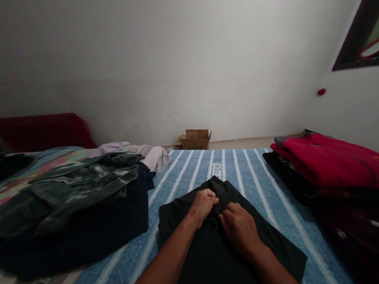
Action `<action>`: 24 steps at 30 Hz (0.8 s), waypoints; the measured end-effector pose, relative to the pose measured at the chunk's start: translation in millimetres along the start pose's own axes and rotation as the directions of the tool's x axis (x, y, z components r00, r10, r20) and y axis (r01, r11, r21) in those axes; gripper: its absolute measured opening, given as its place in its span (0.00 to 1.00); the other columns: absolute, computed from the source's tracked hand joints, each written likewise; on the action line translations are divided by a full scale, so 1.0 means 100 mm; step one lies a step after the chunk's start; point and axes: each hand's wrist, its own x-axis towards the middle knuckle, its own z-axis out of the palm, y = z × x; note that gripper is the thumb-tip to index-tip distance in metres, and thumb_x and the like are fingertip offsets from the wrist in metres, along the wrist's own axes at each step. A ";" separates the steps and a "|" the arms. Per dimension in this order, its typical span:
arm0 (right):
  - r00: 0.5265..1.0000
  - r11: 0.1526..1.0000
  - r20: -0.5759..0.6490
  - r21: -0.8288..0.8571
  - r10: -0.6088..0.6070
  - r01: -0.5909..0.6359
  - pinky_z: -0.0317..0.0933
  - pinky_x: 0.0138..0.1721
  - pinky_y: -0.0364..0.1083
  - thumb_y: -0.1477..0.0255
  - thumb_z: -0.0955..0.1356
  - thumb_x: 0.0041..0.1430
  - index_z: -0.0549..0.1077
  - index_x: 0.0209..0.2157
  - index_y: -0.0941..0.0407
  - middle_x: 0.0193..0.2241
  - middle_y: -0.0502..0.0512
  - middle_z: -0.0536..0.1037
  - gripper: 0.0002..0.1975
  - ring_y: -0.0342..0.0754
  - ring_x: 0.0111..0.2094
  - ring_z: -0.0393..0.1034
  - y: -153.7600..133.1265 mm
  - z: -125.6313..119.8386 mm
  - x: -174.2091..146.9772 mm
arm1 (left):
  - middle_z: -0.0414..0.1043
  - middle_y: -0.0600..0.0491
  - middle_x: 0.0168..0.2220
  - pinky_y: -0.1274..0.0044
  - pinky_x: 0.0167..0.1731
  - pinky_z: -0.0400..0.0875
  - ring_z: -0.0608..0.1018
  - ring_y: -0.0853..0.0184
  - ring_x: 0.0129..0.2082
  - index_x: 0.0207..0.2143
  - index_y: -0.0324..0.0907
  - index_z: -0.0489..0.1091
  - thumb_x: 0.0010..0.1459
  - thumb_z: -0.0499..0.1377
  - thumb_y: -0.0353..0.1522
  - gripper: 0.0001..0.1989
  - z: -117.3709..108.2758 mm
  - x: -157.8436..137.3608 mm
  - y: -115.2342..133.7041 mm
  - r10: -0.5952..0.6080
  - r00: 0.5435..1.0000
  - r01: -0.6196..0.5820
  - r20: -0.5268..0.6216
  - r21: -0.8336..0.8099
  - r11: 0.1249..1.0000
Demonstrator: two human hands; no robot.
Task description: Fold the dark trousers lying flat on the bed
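Note:
A dark collared shirt (208, 261) lies on the blue and white striped sheet (183, 165), its collar pointing away from me and its sleeves spread to both sides. With bent fingers, my left hand (203, 205) pinches the cloth at the collar's left side. Just to the right and a little nearer, my right hand (239, 227) is closed on the shirt's front opening below the collar. The fingertips of the two hands are close together. Whether a button is between them is hidden. The shirt's lower part runs out of view beneath my forearms.
Crumpled clothes, with grey-green jeans (88, 192) on top of dark navy cloth (109, 226), lie at left. A stack at right has a red fleece garment (331, 160) on top. Past the bed's far edge stands an open cardboard box (194, 140) by the wall.

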 end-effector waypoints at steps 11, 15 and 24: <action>1.000 1.000 -0.015 -0.026 -0.006 0.006 0.51 0.31 0.45 0.69 0.64 0.60 0.70 0.22 0.56 0.26 0.52 0.70 0.13 0.45 0.30 0.62 -0.02 0.00 0.00 | 0.53 0.59 0.12 0.79 0.20 0.52 0.64 0.71 0.19 0.09 0.41 0.57 0.45 0.57 0.33 0.17 0.11 0.27 0.12 0.036 0.992 0.009 -0.118 0.354 0.935; 0.999 0.998 -0.024 -0.055 -0.023 0.022 0.50 0.30 0.45 0.69 0.65 0.59 0.71 0.22 0.56 0.25 0.52 0.70 0.12 0.46 0.30 0.61 -0.03 0.00 0.01 | 0.53 0.60 0.12 0.79 0.20 0.51 0.64 0.72 0.19 0.09 0.41 0.56 0.43 0.55 0.28 0.14 0.16 0.34 0.06 0.064 0.983 0.000 -0.174 0.344 0.939; 1.000 0.994 0.002 -0.106 -0.031 0.031 0.49 0.30 0.46 0.66 0.65 0.58 0.71 0.23 0.55 0.26 0.51 0.70 0.12 0.47 0.30 0.62 -0.04 0.00 0.00 | 0.66 0.57 0.20 0.80 0.27 0.60 0.69 0.71 0.24 0.21 0.40 0.67 0.45 0.55 0.26 0.03 0.19 0.32 -0.03 0.166 0.947 -0.071 -0.276 0.323 0.944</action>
